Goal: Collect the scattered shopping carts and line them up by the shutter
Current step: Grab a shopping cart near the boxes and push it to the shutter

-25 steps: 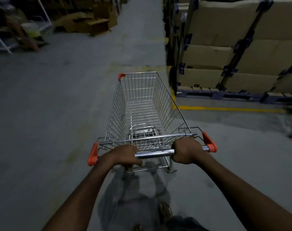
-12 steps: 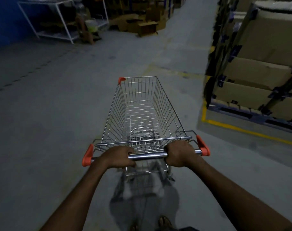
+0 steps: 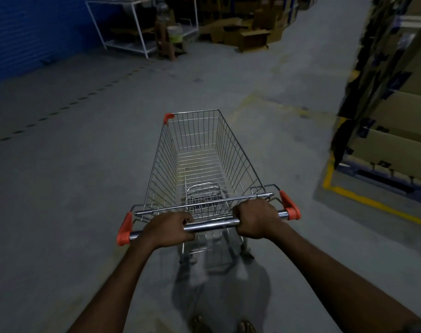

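Note:
An empty wire shopping cart [image 3: 200,150] with orange corner caps stands on the grey concrete floor straight in front of me. Its chrome handle bar [image 3: 212,224] runs across the near end. My left hand [image 3: 167,228] grips the bar left of centre. My right hand [image 3: 258,218] grips it right of centre, close to the orange end cap. A blue ribbed shutter [image 3: 29,37] fills the far left of the view, well apart from the cart.
Stacked cardboard boxes on a pallet [image 3: 392,121] stand close on the right, bordered by a yellow floor line [image 3: 363,198]. A white metal rack [image 3: 137,27] and loose cartons [image 3: 243,32] sit at the far end. Open floor lies ahead and to the left.
The cart and my view have swung left: the boxes slid to the right edge and the blue shutter and white rack came into view. Both hands kept their grip on the handle.

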